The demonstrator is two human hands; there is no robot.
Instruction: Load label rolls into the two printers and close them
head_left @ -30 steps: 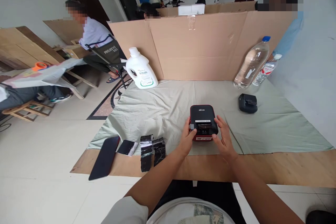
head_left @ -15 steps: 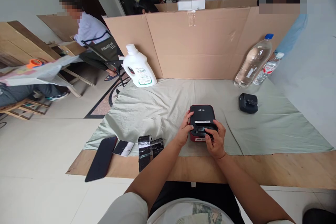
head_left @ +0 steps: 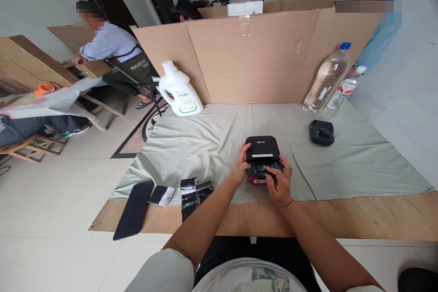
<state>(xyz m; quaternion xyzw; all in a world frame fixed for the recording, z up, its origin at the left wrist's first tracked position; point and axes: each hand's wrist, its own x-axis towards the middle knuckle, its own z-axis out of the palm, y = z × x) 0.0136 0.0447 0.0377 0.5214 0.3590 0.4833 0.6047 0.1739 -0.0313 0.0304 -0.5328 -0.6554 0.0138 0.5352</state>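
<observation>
A small black and red label printer [head_left: 262, 151] sits on the pale green cloth [head_left: 212, 141] in front of me. My left hand [head_left: 239, 171] grips its left side, thumb on top. My right hand [head_left: 279, 181] rests on its near right corner, with fingers curled over the front slot area. Both hands touch the printer, and it stays flat on the cloth.
Black label rolls [head_left: 191, 191], a small black card [head_left: 162, 194] and a dark phone [head_left: 134, 209] lie at the near left. A white jug [head_left: 178, 92], two water bottles [head_left: 325, 80] and a black device [head_left: 322, 132] stand farther back before a cardboard screen [head_left: 260, 54]. Other people sit at left.
My right hand moved from beside the printer onto its front, with fingers curling over it. My left hand shifted up along the left side. The printer stayed in place.
</observation>
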